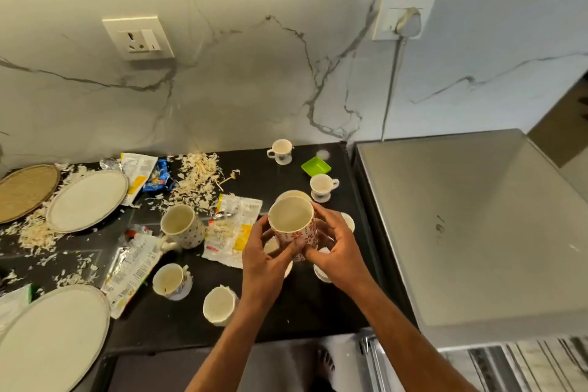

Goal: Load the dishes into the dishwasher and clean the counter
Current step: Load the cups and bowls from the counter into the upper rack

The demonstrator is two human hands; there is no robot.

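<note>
Black stone counter [286, 312], littered. Both hands are up over its right half, holding 1 red-flowered mug [294, 224] between them: left hand [265, 259] wraps the near-left wall with the thumb across the front, right hand [337, 251] cups the far-right side, fingers curled round it. Mug is upright, mouth open to the camera, lifted clear of the counter (other cups sit under and behind it, partly hidden).

Left on the counter: spotted mug [182, 226], 2 small cups [170, 280] [220, 304] near the front edge, 2 small handled cups [281, 151] [323, 187] toward the wall, a green square dish [316, 166], 2 pale plates [87, 200] [52, 340], a woven mat [25, 192], torn foil wrappers [235, 229] and a wide scatter of pale shavings [197, 175].

Step in hand, as I read it: collecting crockery, first pieces only. Loading is barely begun; wiping not started.

Stainless appliance top [477, 226] stands right of the counter, and racking shows at the bottom right corner, likely the dishwasher. Next move calls for carrying the mug right and down, then tipping it mouth-down into a rack slot. 1 hand would do; freeing the other lets it take a second cup.
</note>
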